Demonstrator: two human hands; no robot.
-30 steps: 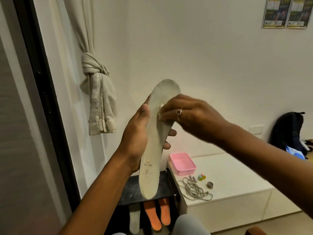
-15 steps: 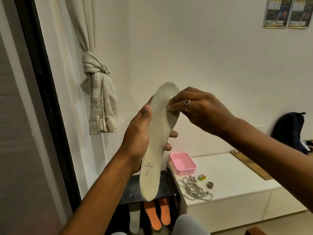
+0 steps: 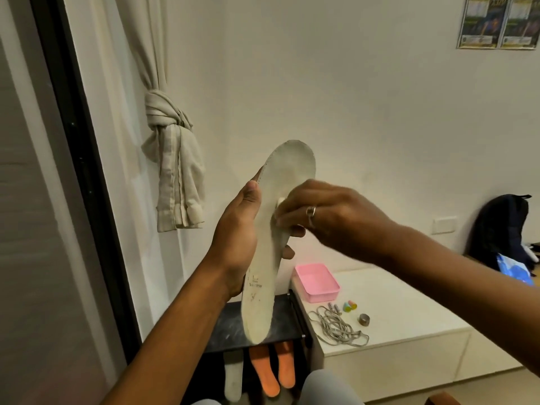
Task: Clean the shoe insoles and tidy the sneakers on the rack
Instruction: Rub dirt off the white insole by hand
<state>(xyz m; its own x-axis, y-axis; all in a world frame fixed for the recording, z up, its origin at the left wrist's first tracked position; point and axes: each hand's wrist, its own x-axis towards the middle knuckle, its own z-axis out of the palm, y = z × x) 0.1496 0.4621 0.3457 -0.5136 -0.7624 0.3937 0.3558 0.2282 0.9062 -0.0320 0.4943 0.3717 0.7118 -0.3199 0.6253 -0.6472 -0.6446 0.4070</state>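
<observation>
My left hand [image 3: 236,229] grips a long off-white insole [image 3: 271,244] upright at its middle, toe end up, with fingers wrapped behind it. My right hand [image 3: 324,214], blurred by motion and wearing a ring, pinches a small white wipe [image 3: 281,200] against the insole's face near mid-length. Below, on the black shoe rack [image 3: 230,325], lie two orange insoles [image 3: 271,369] and one white insole [image 3: 233,381].
A pink tray [image 3: 317,278], grey shoelaces [image 3: 336,328], small coloured bits [image 3: 349,306] and a metal ring [image 3: 364,319] sit on the white bench [image 3: 409,305] at right. A knotted curtain [image 3: 172,159] hangs left. A dark backpack [image 3: 499,226] stands far right.
My right hand has slid the wipe down the insole from near the toe end to about mid-length. The left hand keeps its hold on the insole.
</observation>
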